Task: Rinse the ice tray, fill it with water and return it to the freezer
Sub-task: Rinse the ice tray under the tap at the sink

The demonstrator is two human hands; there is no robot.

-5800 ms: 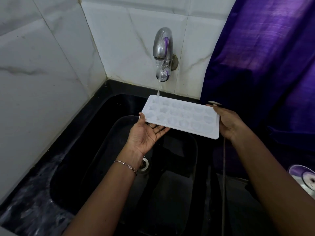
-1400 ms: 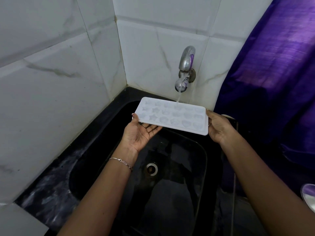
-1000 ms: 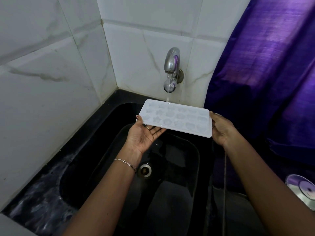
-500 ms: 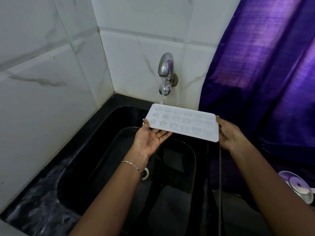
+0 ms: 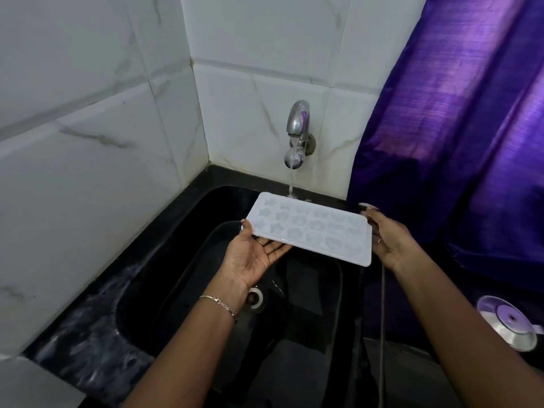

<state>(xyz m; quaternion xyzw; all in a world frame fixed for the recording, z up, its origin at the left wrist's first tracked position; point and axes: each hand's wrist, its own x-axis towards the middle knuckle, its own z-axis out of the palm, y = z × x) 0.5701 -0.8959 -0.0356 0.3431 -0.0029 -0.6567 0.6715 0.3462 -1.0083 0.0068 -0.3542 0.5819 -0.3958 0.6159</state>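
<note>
both hands busy: left hand (image 5: 253, 257) spread flat under the white silicone ice tray (image 5: 312, 228), right hand (image 5: 389, 241) pinching its end, over the black sink (image 5: 182, 231). chrome wall tap (image 5: 298, 132) dribbles on its far edge. filling, i reckon; next, shift it so every mould fills.

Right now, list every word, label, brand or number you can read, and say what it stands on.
None can be read.
The ice tray shows only moulded shapes, no lettering.
The tap, the wall tiles, the purple curtain and the steel lid show no writing.
</note>
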